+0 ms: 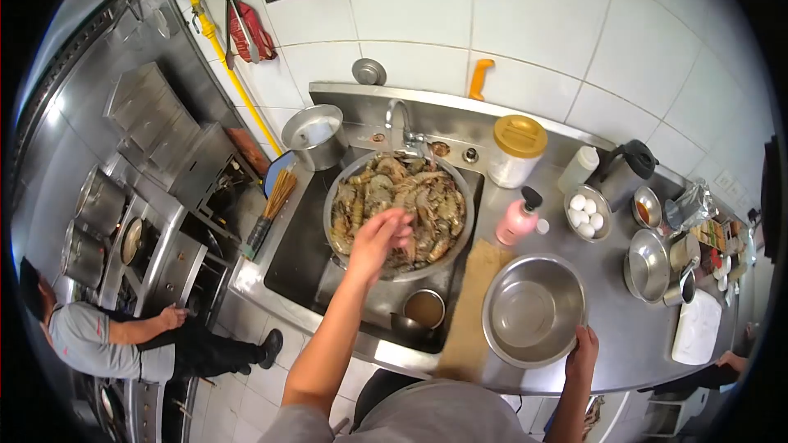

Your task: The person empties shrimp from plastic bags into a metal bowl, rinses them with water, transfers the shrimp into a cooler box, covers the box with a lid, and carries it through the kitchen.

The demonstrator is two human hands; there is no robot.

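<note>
A large round metal basin (470, 234) heaped with raw, brownish-grey shrimp (431, 205) rests in the sink, below the faucet (398, 115). My left hand (382, 238) hovers over the near part of the heap, its fingers loosely bent and somewhat apart, with nothing visible in them. An empty stainless steel bowl (529, 320) stands on the counter to the right of the sink. At its lower right rim, my right hand (583, 349) grips the edge with its fingers closed.
A brown cloth (472, 303) lies between sink and bowl. Behind are a pink pump bottle (517, 221), a yellow-lidded tub (517, 148) and a bowl of eggs (585, 213). A small pot (424, 308) sits in the sink. Another person (115, 336) stands by the stoves at left.
</note>
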